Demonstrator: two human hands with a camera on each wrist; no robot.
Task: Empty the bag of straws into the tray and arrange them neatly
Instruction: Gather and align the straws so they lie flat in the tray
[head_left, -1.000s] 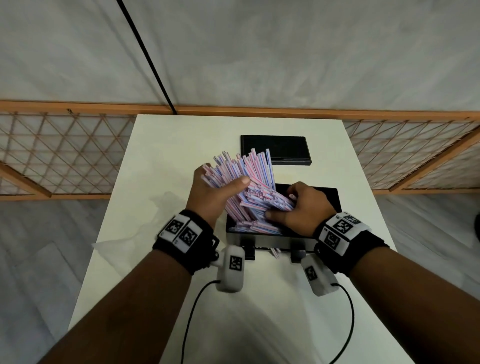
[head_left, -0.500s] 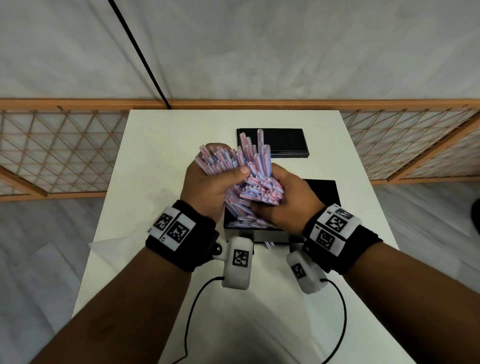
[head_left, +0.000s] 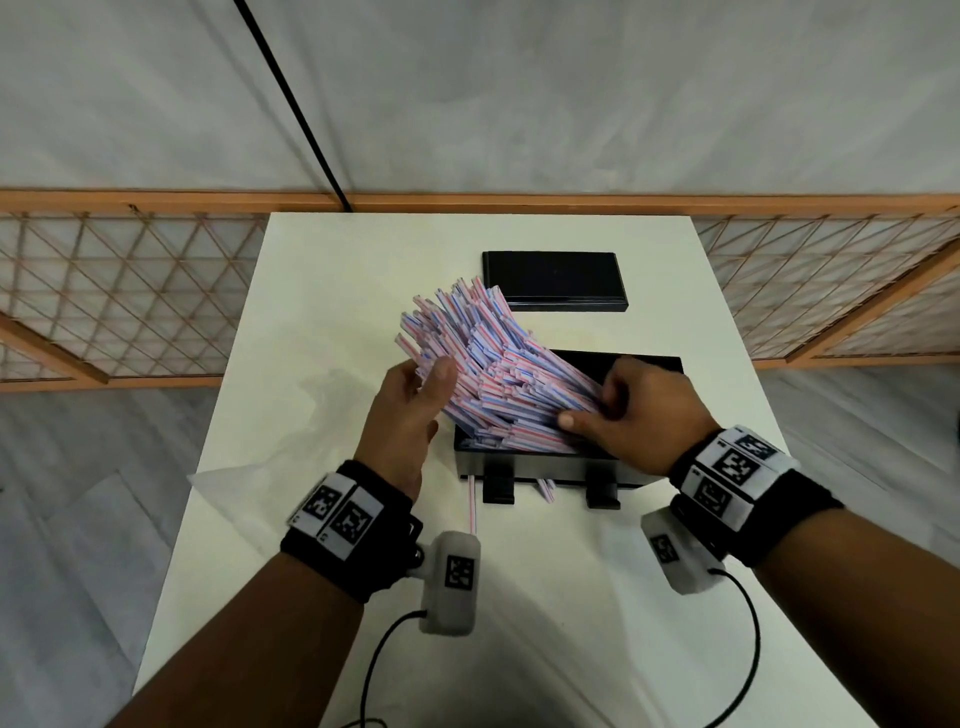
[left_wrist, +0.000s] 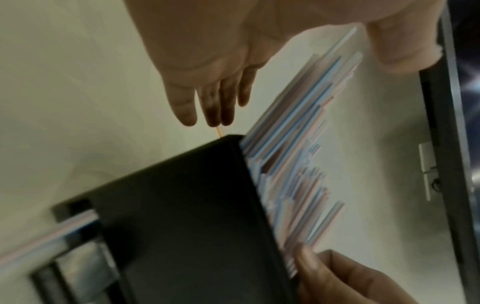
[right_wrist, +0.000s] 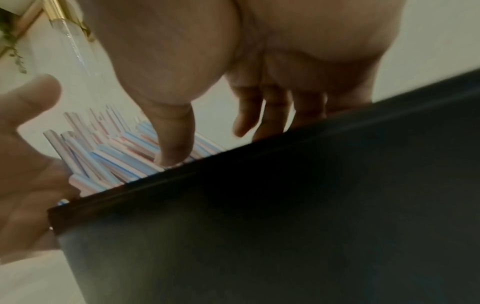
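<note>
Straws (head_left: 488, 374) fan up-left from the black tray (head_left: 649, 361) at frame centre; left hand (head_left: 410, 415) flat against them, right hand (head_left: 631, 415) pinching their lower ends.

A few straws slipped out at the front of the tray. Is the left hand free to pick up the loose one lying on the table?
Probably not yet: the left hand is propping the straw bundle leaning out of the tray. The loose straw lies unobstructed just below it.
</note>
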